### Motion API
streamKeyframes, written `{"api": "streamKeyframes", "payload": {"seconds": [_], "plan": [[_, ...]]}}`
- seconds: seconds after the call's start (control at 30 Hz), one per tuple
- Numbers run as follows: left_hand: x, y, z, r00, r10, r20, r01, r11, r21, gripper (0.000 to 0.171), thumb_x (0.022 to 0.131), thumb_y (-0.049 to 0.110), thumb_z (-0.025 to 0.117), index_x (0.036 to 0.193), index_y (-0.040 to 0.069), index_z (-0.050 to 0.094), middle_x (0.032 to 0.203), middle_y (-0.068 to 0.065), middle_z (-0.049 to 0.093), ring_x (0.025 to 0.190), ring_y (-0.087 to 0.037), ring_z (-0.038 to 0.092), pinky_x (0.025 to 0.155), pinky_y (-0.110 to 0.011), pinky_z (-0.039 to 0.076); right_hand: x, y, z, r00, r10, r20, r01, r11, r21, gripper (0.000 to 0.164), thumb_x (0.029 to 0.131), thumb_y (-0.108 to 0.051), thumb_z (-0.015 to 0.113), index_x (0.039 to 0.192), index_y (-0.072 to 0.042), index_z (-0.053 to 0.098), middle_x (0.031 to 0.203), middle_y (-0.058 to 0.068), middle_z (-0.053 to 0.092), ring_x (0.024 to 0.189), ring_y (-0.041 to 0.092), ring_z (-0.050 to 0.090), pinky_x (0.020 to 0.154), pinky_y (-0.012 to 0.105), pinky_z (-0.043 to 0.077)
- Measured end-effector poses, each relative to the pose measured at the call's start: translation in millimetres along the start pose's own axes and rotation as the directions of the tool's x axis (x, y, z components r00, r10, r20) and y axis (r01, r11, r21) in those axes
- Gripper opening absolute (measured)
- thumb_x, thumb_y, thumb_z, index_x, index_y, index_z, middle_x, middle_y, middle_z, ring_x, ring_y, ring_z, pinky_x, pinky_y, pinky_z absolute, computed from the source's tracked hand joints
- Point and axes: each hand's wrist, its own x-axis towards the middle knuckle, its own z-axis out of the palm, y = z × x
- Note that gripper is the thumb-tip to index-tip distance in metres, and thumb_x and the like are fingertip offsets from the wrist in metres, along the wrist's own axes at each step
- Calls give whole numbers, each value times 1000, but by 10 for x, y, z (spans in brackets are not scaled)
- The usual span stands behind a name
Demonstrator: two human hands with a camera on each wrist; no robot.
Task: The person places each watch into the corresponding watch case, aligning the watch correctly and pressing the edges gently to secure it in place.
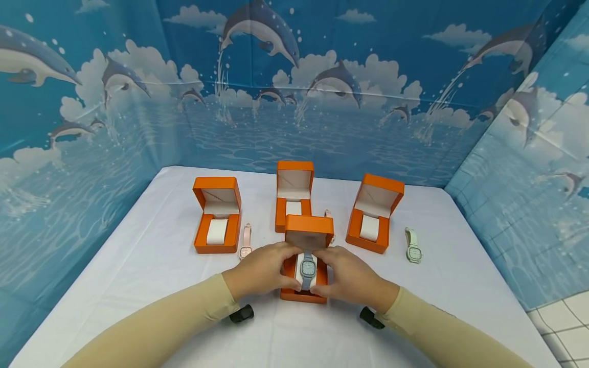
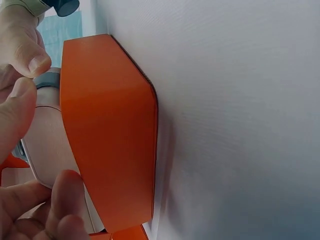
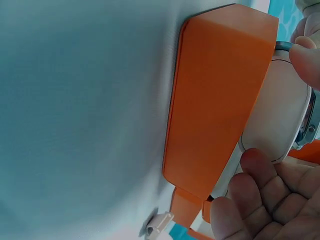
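A blue-grey wristwatch (image 1: 308,267) is wrapped round a white watch cushion (image 3: 275,107), face up, in the open orange watch box (image 1: 303,296) at the table's front middle. My left hand (image 1: 263,268) grips the cushion from the left, thumb at the near end and fingers at the far end. From the right, my right hand (image 1: 353,273) holds it the same way. Both thumbs nearly meet over the strap's near end. In the left wrist view the cushion (image 2: 50,145) stands partly above the box wall (image 2: 110,135).
Behind stand three more open orange boxes with white cushions: left (image 1: 217,232), middle (image 1: 294,207) and right (image 1: 369,227). A pink watch (image 1: 246,243) lies by the left box, a green watch (image 1: 413,246) at the right. Another watch (image 1: 327,213) is partly hidden behind the front box's lid.
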Motion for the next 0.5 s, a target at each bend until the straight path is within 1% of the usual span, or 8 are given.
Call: {"api": "streamKeyframes", "payload": {"seconds": [0.2, 0.33, 0.5], "plan": [[15, -3, 13, 1000, 13, 1, -13, 1000, 15, 77, 85, 51, 86, 149, 15, 60, 146, -2, 64, 134, -21, 62, 114, -42, 50, -1, 9, -9, 999, -39, 2, 39, 999, 2, 66, 83, -39, 90, 136, -10, 66, 111, -7, 69, 102, 11, 61, 92, 35, 58], [19, 8, 7, 1000, 10, 4, -10, 1000, 15, 77, 85, 50, 86, 148, 15, 61, 145, -1, 65, 132, -20, 63, 114, -42, 51, 4, 23, -7, 999, -33, 9, 33, 999, 8, 65, 83, -39, 90, 136, -10, 66, 109, -9, 67, 100, 9, 59, 91, 33, 57], [25, 20, -1, 1000, -4, 19, 4, 1000, 3, 76, 85, 48, 87, 148, 16, 61, 145, -1, 66, 132, -21, 63, 115, -42, 50, 14, 34, 0, 1000, -21, 20, 20, 1000, 20, 65, 83, -40, 90, 136, -11, 66, 107, -9, 67, 100, 10, 59, 91, 34, 57]]}}
